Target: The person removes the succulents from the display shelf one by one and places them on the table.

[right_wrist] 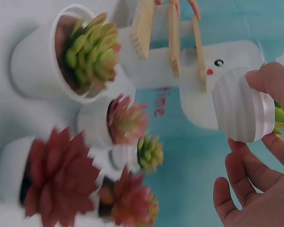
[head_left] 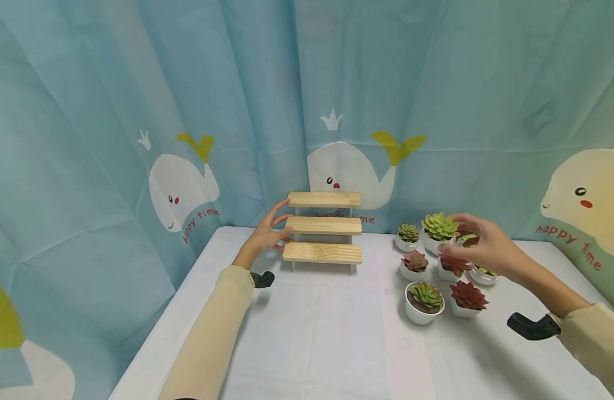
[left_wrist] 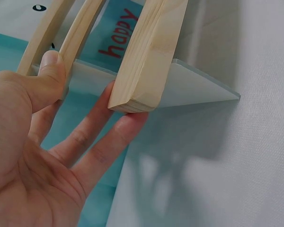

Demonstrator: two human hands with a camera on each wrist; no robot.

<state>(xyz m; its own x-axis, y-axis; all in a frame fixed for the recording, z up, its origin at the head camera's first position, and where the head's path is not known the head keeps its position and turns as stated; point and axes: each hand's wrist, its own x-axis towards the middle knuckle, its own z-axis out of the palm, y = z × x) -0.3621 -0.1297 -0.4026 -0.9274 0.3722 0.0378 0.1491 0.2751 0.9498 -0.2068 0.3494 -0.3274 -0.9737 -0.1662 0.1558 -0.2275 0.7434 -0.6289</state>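
Note:
My right hand pinches a white ribbed pot with a green succulent, lifted beside the other potted succulents. Thumb and fingertips are on the pot's sides; in the right wrist view most of its plant is hidden behind the hand. At the left end of a three-tier wooden display stand is my left hand, its fingers spread and fairly straight. The left wrist view has the thumb against the middle plank and two fingertips at the end of the lowest plank.
Below and around the right hand stand several potted succulents, among them a green one in a round white pot, a dark red one and a pinkish one. A blue whale-print curtain hangs behind the white table.

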